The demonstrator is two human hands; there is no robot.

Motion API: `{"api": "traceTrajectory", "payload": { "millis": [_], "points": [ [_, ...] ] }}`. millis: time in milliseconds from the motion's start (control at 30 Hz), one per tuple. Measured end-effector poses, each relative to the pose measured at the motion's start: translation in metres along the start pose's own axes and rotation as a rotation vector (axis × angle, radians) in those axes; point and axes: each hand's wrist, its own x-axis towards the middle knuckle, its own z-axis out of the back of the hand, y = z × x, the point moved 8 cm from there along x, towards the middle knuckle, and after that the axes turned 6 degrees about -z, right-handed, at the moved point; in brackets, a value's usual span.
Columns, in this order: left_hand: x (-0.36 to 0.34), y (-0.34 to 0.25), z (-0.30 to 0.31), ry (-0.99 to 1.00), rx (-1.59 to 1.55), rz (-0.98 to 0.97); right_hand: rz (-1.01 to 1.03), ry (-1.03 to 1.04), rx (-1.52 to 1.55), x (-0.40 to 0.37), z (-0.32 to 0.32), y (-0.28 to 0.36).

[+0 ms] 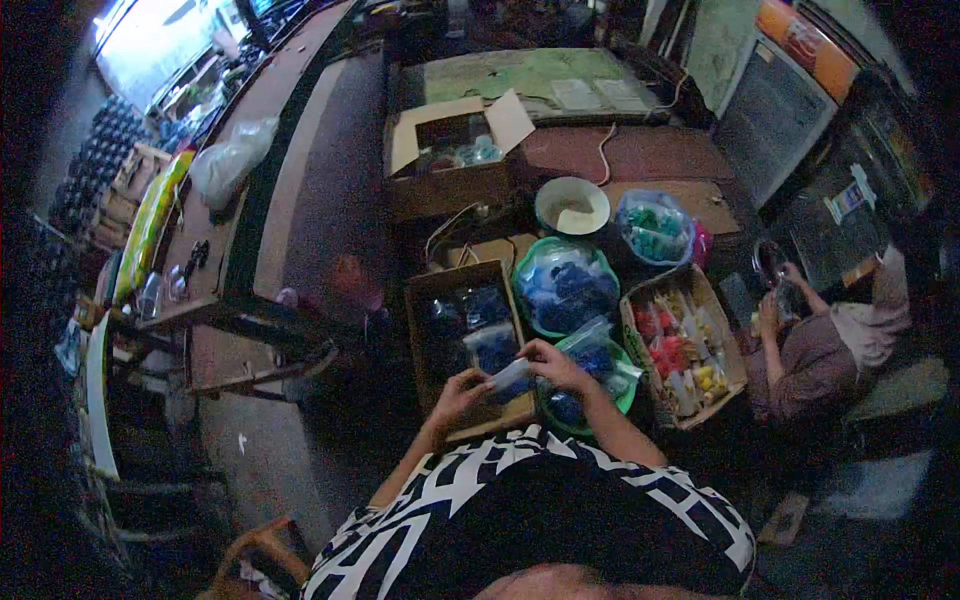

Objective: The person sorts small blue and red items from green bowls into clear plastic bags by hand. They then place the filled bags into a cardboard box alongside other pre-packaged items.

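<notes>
Between my two hands is a small clear plastic bag (511, 376), pale along its top. My left hand (462, 398) pinches one end of it. My right hand (560, 367) has its fingers closed on the other end. Just beneath lies an open cardboard box (413, 330) with several bags of dark blue pieces (490, 345) in it. Close by my right forearm, a green basin (633, 388) holds more clear bags with blue contents. What is inside the bag in my hands is too blurred to tell.
Farther off stand a turquoise basin (520, 275) of blue items, a white bowl (545, 205) and a bag of green pieces (655, 232). At right, a box (735, 350) holds red and yellow pieces, beside a seated person (820, 350). A wooden bench (300, 200) runs along the left.
</notes>
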Motion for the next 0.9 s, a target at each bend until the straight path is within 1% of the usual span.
{"api": "traceTrajectory", "payload": {
  "millis": [33,67,100,133,167,200,267,300,333,400,433,467,500,533,567,600,667,700,733,767,800,867,900],
  "points": [
    [0.009,0.0,-0.006,0.001,-0.012,-0.11,-0.04,-0.025,0.09,-0.006,0.006,-0.004],
    [0.014,0.0,-0.014,0.013,-0.009,-0.114,-0.036,-0.037,0.092,-0.012,0.016,-0.005],
    [0.018,-0.012,-0.024,-0.006,-0.008,-0.098,-0.059,-0.062,0.169,-0.019,0.03,-0.012],
    [0.021,-0.019,-0.033,-0.029,-0.01,-0.079,-0.086,-0.082,0.246,-0.028,0.036,-0.005],
    [0.033,-0.013,-0.044,-0.024,-0.032,-0.149,-0.121,-0.145,0.342,-0.045,0.046,0.0],
    [0.038,-0.023,-0.054,-0.025,-0.034,-0.152,-0.121,-0.146,0.339,-0.051,0.051,0.002],
    [0.043,-0.046,-0.08,0.039,-0.126,-0.131,0.072,-0.283,0.097,-0.067,0.071,0.018],
    [0.049,-0.052,-0.09,0.038,-0.062,-0.191,0.013,-0.324,-0.031,-0.083,0.075,0.045],
    [0.052,-0.054,-0.099,0.033,-0.067,-0.193,0.012,-0.32,-0.037,-0.087,0.082,0.04],
    [0.053,-0.065,-0.122,0.09,0.078,-0.29,-0.016,-0.366,-0.071,-0.095,0.103,0.011],
    [0.051,-0.061,-0.131,0.08,-0.008,-0.37,0.047,-0.392,-0.112,-0.099,0.111,0.0],
    [0.052,-0.041,-0.14,0.078,-0.013,-0.368,0.042,-0.389,-0.115,-0.101,0.114,-0.018],
    [0.058,-0.007,-0.145,0.024,0.097,-0.259,0.01,-0.458,-0.102,-0.106,0.121,-0.039],
    [0.058,0.006,-0.148,-0.027,0.206,-0.147,-0.024,-0.526,-0.088,-0.115,0.126,-0.038],
    [0.049,-0.004,-0.153,-0.069,0.176,-0.331,-0.081,-0.523,-0.186,-0.127,0.124,-0.037],
    [0.051,0.014,-0.156,-0.066,0.167,-0.318,-0.097,-0.521,-0.186,-0.129,0.127,-0.048],
    [0.058,0.076,-0.174,0.14,0.052,-0.148,-0.065,-0.441,-0.434,-0.131,0.121,-0.078],
    [0.054,0.057,-0.182,0.156,0.323,-0.366,-0.035,-0.425,-0.4,-0.134,0.119,-0.089],
    [0.045,0.068,-0.175,0.075,0.009,-0.036,-0.057,-0.4,-0.469,-0.137,0.116,-0.079],
    [0.041,0.048,-0.177,0.078,0.173,-0.123,-0.078,-0.371,-0.538,-0.14,0.113,-0.064],
    [0.039,0.03,-0.179,0.081,0.336,-0.213,-0.054,-0.323,-0.562,-0.142,0.113,-0.062],
    [0.037,0.011,-0.185,0.184,0.493,-0.29,-0.002,-0.334,-0.548,-0.145,0.112,-0.053],
    [0.041,0.032,-0.184,0.056,-0.298,-0.031,-0.009,-0.323,-0.544,-0.145,0.115,-0.058]
  ]
}}
